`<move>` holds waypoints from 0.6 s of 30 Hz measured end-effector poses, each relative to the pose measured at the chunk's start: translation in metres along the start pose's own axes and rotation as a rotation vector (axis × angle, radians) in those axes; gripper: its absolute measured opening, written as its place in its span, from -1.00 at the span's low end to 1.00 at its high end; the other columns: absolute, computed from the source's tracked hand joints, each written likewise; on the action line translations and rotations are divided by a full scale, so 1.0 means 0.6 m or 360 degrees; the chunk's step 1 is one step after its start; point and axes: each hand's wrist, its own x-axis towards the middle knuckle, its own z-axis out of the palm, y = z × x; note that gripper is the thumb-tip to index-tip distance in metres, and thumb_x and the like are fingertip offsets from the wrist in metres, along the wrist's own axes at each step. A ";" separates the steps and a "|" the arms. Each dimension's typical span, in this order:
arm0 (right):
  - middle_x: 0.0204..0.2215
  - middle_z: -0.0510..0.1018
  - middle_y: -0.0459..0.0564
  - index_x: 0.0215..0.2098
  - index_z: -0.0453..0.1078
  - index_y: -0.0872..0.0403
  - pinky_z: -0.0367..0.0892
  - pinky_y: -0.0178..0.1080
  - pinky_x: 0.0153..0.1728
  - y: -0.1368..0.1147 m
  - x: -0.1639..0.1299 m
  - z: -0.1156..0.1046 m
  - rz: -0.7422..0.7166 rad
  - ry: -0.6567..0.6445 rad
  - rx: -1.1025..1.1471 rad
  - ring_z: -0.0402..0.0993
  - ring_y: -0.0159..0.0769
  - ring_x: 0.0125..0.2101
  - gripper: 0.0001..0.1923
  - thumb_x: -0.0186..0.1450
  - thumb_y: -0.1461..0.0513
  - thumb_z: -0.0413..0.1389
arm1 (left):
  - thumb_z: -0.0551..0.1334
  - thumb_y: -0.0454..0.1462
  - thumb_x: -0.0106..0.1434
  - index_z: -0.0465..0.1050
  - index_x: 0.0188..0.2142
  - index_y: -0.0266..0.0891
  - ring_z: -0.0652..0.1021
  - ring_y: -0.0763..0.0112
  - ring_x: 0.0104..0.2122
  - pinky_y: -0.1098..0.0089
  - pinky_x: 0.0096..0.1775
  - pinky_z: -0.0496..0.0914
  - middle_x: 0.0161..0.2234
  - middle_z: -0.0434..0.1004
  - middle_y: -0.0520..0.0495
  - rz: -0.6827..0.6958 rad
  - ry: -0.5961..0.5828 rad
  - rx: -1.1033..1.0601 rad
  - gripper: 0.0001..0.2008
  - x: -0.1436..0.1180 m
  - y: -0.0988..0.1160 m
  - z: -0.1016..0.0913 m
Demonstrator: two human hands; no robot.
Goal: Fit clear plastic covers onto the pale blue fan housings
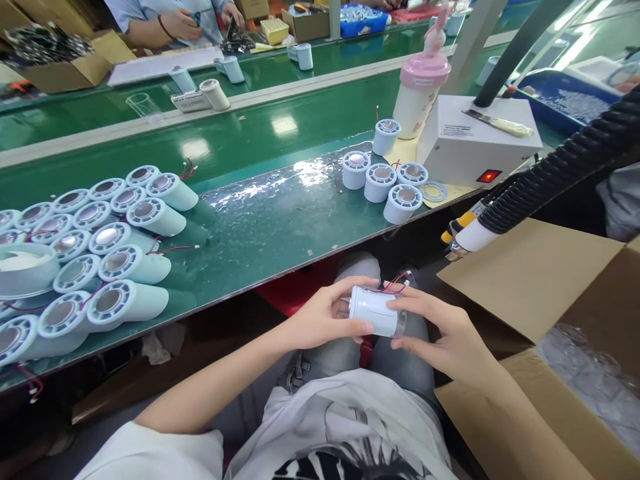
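Above my lap I hold a light-blue cylindrical housing [374,311] on its side, with thin red and dark wires and a white connector at its upper right. My left hand [327,313] is closed around its left end. My right hand [440,327] grips the right end, where a clear plastic rim shows. On the bench to the left stand several similar blue housings [133,300] with silver discs in their ends. A smaller group of blue housings [381,183] sits near the bench edge on the right.
A white box with a lit red switch [473,143] stands right, beside a pink-lidded bottle [423,87]. A black ribbed hose [560,160] slants over an open carton [530,273] of clear plastic parts. Across the green conveyor [250,133], a co-worker's hands [185,27] handle small parts.
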 end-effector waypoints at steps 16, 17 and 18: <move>0.02 0.46 -0.08 0.09 0.33 -0.20 0.51 -0.25 -0.03 -0.022 -0.014 -0.009 0.0317 -0.0165 0.0566 0.50 -0.23 -0.02 -0.54 0.28 0.26 0.27 | 0.47 -0.31 0.02 0.32 0.21 -0.02 0.48 0.16 0.09 0.28 0.03 0.44 0.17 0.41 -0.16 0.0396 -0.0098 0.0521 -0.25 -0.022 0.023 0.001; 0.02 0.47 -0.06 0.09 0.33 -0.19 0.52 -0.24 -0.05 -0.022 -0.014 -0.009 0.0336 -0.0177 0.0601 0.49 -0.22 -0.02 -0.55 0.28 0.25 0.27 | 0.47 -0.31 0.02 0.32 0.21 -0.02 0.47 0.16 0.11 0.28 0.04 0.44 0.18 0.41 -0.15 0.0409 -0.0101 0.0534 -0.24 -0.022 0.023 0.001; 0.02 0.47 -0.04 0.09 0.33 -0.17 0.52 -0.23 -0.06 -0.023 -0.013 -0.009 0.0359 -0.0188 0.0641 0.49 -0.20 -0.02 -0.57 0.28 0.24 0.26 | 0.47 -0.31 0.02 0.33 0.21 -0.02 0.46 0.16 0.12 0.28 0.06 0.43 0.18 0.40 -0.15 0.0423 -0.0101 0.0545 -0.24 -0.023 0.024 0.001</move>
